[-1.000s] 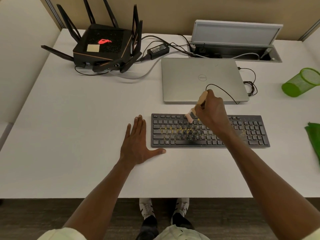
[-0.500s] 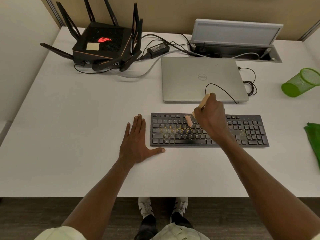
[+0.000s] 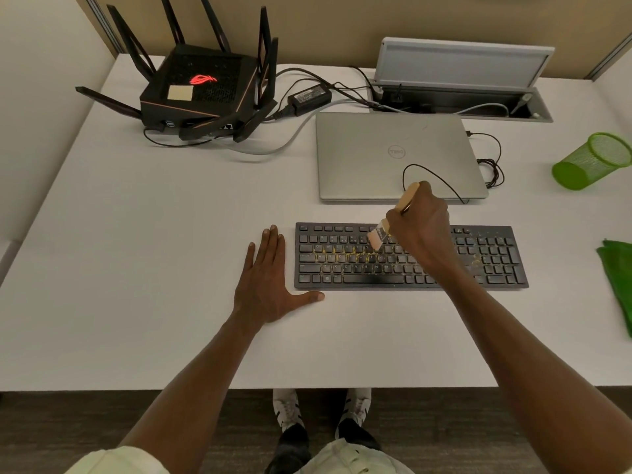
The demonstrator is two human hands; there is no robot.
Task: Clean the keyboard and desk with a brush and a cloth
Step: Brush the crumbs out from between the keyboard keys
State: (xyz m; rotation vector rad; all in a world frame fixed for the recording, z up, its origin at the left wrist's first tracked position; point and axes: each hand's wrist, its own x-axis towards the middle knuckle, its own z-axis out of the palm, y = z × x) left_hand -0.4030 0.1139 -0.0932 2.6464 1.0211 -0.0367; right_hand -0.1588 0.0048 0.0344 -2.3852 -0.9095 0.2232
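Observation:
A black keyboard (image 3: 342,265) lies on the white desk (image 3: 171,234), with yellowish crumbs scattered over its middle keys and near the number pad. My right hand (image 3: 422,227) grips a small wooden-handled brush (image 3: 379,236), whose pale bristles touch the upper key rows at the keyboard's middle. My left hand (image 3: 268,285) rests flat on the desk just left of the keyboard, fingers straight, thumb along the keyboard's front left corner. A green cloth (image 3: 617,278) lies at the desk's right edge.
A shut silver laptop (image 3: 376,155) lies behind the keyboard with a thin black cable looped over it. A black router (image 3: 198,90) with antennas stands at the back left, a power brick (image 3: 309,94) and an open cable hatch (image 3: 461,97) behind. A green mesh cup (image 3: 591,160) lies tipped at right.
My right hand has swept the brush slightly down and left across the upper key rows. My left hand stays flat on the desk.

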